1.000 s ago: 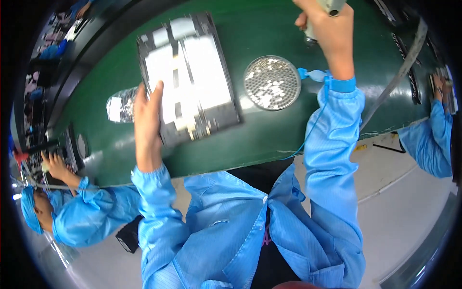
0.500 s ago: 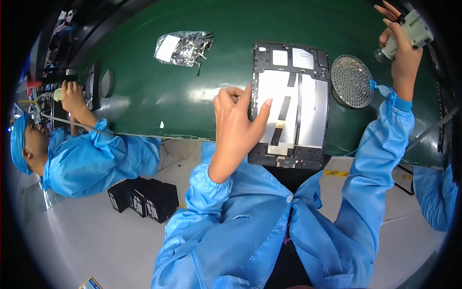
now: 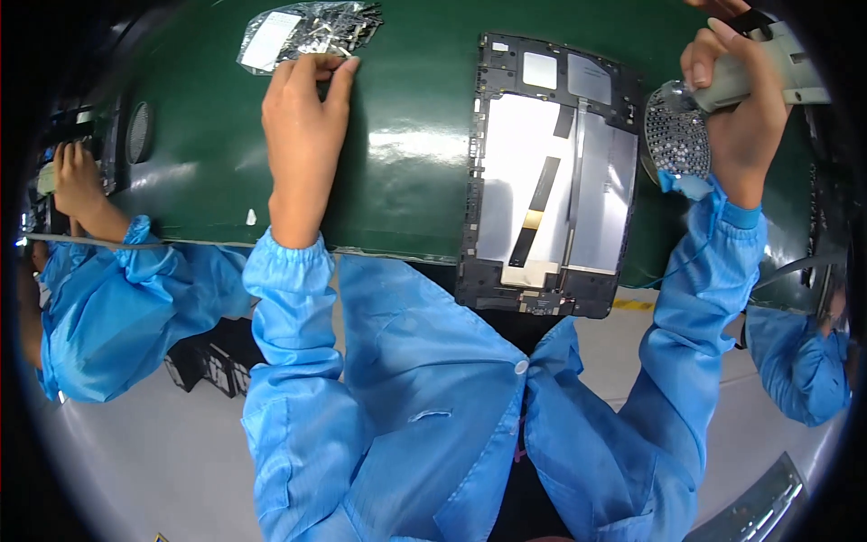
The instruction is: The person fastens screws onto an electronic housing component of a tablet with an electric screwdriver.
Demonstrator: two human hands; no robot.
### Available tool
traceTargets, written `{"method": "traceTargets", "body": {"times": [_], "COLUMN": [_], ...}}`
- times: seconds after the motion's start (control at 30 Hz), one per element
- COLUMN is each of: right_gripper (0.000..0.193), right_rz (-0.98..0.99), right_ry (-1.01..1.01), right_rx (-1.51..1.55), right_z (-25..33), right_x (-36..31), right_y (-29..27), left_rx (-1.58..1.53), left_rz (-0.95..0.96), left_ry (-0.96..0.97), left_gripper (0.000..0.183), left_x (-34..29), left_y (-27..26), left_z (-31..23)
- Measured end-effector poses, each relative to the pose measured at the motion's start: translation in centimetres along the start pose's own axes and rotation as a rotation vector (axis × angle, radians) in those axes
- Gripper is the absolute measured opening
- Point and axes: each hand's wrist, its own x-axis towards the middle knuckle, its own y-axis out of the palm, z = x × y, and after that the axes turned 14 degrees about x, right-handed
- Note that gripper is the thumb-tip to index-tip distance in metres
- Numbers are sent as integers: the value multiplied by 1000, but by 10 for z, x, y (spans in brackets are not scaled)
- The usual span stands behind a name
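Observation:
An opened tablet-like device with a black frame and silver panels lies in front of me at the table's edge. A dark flat ribbon strip with a gold patch runs along its middle. My left hand is at the near edge of a clear plastic bag of small dark and metallic parts. Its fingers are bent in a pinch; what is between them is too small to name. My right hand grips a pale electric screwdriver, its nose over a round dish of small silver pieces.
The green table has a bent front edge in view. On the left, another person's hand works near a second round dish. A blue sleeve shows at far right. Black boxes stand on the floor.
My left hand has moved from the device's left side to the parts bag. My right hand has brought the screwdriver down and nearer, over the round dish. The view has shifted slightly.

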Motion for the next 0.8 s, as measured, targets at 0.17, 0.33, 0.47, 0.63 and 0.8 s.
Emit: {"method": "traceTargets", "body": {"times": [0.17, 0.33, 0.47, 0.63, 0.8], "right_gripper": [38, 35, 35, 35, 35], "right_rz": [-229, -167, -137, -40, 15], "right_ry": [9, -16, -36, -50, -1], "right_rx": [128, 85, 141, 89, 103], "right_z": [19, 24, 21, 31, 25], "right_x": [-6, 7, 19, 30, 31], "right_y": [84, 91, 112, 145, 170], "left_rx": [78, 87, 136, 85, 183], "left_rz": [-67, -72, -113, -106, -148], "left_ry": [204, 213, 166, 75, 152], "left_gripper": [8, 13, 24, 20, 14], "left_x": [-7, -5, -14, -12, -14], "left_y": [-1, -3, -11, 1, 2], "left_z": [12, 10, 4, 6, 16]}}
